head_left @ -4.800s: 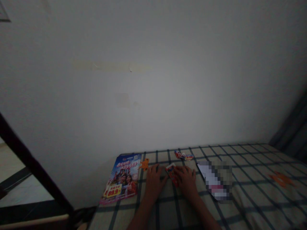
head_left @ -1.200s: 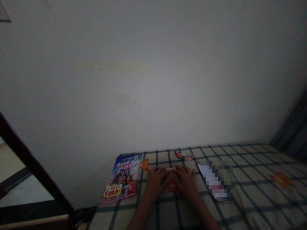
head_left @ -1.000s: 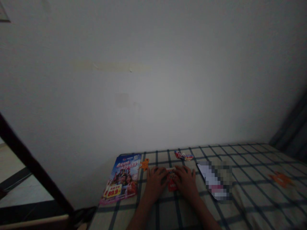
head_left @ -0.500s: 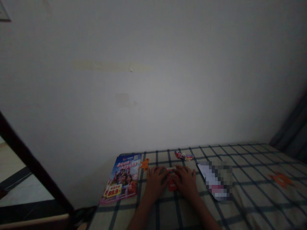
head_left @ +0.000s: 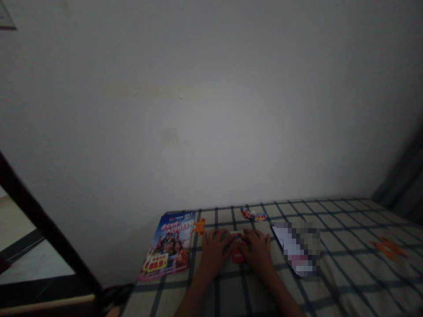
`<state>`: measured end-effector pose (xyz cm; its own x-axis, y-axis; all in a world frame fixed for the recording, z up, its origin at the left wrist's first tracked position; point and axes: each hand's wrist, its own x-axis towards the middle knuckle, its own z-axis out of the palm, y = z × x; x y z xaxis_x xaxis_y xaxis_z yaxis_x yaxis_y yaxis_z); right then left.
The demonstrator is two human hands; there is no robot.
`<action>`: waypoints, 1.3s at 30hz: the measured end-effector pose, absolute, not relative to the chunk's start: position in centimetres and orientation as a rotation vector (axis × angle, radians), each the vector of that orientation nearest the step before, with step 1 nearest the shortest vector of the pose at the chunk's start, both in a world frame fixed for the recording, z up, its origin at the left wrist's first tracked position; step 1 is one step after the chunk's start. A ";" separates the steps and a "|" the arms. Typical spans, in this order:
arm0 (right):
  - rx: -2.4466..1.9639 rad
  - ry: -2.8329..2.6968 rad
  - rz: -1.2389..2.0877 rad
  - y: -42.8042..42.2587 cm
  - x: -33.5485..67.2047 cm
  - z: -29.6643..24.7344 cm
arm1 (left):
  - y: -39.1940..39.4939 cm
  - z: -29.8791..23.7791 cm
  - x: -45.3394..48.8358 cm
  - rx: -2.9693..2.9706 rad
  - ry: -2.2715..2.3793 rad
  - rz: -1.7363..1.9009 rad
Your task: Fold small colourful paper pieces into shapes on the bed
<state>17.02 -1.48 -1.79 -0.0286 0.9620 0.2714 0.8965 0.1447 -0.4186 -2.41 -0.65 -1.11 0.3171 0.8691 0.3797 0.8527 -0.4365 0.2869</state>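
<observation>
A small red piece of printed paper [head_left: 237,254], with a pale strip along its far edge, lies on the checked cloth between my hands. My left hand [head_left: 216,248] rests palm down at its left side, thumb and fingertips on the paper. From the right, my right hand [head_left: 258,248] holds it the same way, the fingers bent over the far corner. The outer fingers of both hands spread onto the cloth. My fingers cover both side edges of the paper.
Left of my hands lies a stack of colourful flyers [head_left: 170,242], with an orange cut-out shape [head_left: 199,226] beside it. A crumpled printed piece [head_left: 253,215] sits behind. To the right are a partly blurred flat item [head_left: 292,248] and another orange shape [head_left: 388,248]. A wall [head_left: 231,132] rises behind.
</observation>
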 end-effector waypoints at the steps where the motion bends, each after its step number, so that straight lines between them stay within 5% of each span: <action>1: -1.770 -1.938 0.181 -1.5 17.0 -1.8 | -0.7 -1.1 -2.4 2.523 1.649 0.751; 39: -1.789 -1.980 0.101 -1.6 16.8 -1.7 | -0.5 -1.5 -2.2 2.540 1.611 0.692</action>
